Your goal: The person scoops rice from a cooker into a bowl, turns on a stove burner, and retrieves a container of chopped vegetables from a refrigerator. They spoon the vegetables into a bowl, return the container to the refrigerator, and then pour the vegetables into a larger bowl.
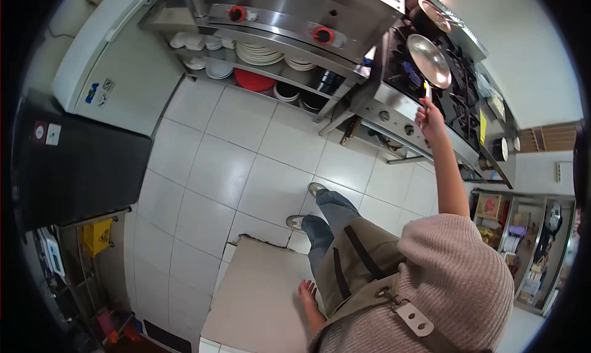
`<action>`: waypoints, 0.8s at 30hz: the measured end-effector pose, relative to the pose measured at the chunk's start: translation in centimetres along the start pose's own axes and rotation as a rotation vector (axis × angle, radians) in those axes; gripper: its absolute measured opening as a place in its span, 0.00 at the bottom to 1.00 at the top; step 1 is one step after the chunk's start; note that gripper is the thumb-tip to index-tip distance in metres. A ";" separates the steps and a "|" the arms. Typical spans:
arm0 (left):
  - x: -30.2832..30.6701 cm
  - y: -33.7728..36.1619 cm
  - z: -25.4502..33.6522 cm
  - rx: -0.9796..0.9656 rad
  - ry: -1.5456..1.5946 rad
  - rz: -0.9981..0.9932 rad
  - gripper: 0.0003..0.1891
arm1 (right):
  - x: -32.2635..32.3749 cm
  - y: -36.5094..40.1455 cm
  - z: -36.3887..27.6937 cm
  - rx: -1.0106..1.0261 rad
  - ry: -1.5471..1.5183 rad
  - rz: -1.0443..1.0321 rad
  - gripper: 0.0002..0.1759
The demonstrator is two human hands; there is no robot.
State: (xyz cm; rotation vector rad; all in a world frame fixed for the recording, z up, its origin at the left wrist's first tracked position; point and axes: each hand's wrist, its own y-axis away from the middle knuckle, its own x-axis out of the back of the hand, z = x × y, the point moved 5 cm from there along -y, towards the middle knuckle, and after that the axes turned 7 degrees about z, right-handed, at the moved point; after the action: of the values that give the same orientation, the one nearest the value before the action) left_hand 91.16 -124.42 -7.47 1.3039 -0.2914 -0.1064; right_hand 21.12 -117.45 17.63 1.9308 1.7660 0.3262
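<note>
As we look down from the wearer's head into a kitchen, we see one arm stretched toward a stove (400,99) at the upper right and the other hanging low beside the body. We find the right hand (430,115) with its fingers closed around the handle (427,92) of a shiny metal frying pan (430,62). The frying pan is over the near part of the stove, and beside it we see blue burner flames (409,72), with a yellow flicker next to the handle. We cannot tell whether its base touches the burner. Behind it, near the back of the stove, we notice a second pan (433,17).

Lower in the view, we see the left hand (308,289) with its fingers loosely apart, near the olive-brown apron (360,248). We also see a ribbed beige sweater (455,264), blue trousers (319,230) and pale floor tiles (221,168) underfoot.

To the left of the stove, we spot a steel counter unit (277,17) with two red knobs; on the shelf under it, we see stacked white plates (259,53) and a red bowl (253,80). Farther left, we make out a pale refrigerator (132,76) and, just below it, a black cabinet (80,168).
</note>
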 end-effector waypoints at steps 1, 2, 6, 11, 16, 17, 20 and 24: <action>0.2 -0.1 0.1 -0.004 0.024 0.012 0.22 | 0.3 -0.4 0.1 0.006 -0.044 -0.025 0.17; 0.4 -0.3 0.1 -0.006 0.025 0.011 0.22 | 0.4 -0.5 0.2 0.011 -0.087 -0.052 0.19; 0.8 -1.8 0.2 0.011 0.042 0.034 0.22 | 3.7 -1.1 3.4 -0.109 -0.395 -0.012 0.36; 0.0 -3.0 3.1 0.026 0.048 0.041 0.22 | 5.6 0.1 18.4 -0.483 -0.244 0.188 0.30; -1.5 -3.9 9.4 0.055 0.019 0.024 0.23 | -7.2 3.5 28.3 -0.737 -0.005 0.082 0.29; -2.0 -3.9 11.0 0.060 -0.002 -0.025 0.24 | -10.3 3.3 29.2 -0.752 0.132 -0.042 0.29; -3.9 -4.5 14.9 0.101 -0.144 -0.198 0.31 | -20.2 0.6 31.5 -0.728 0.275 -0.173 0.28; -6.7 -6.9 19.6 0.116 -0.159 -0.166 0.34 | -35.3 -5.5 35.5 -0.682 0.408 -0.308 0.27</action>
State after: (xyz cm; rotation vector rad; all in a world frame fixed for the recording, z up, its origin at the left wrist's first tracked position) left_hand 79.96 -142.98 -10.58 1.4367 -0.3280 -0.3393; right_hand 29.36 -158.85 -9.77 1.1454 1.8284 1.1046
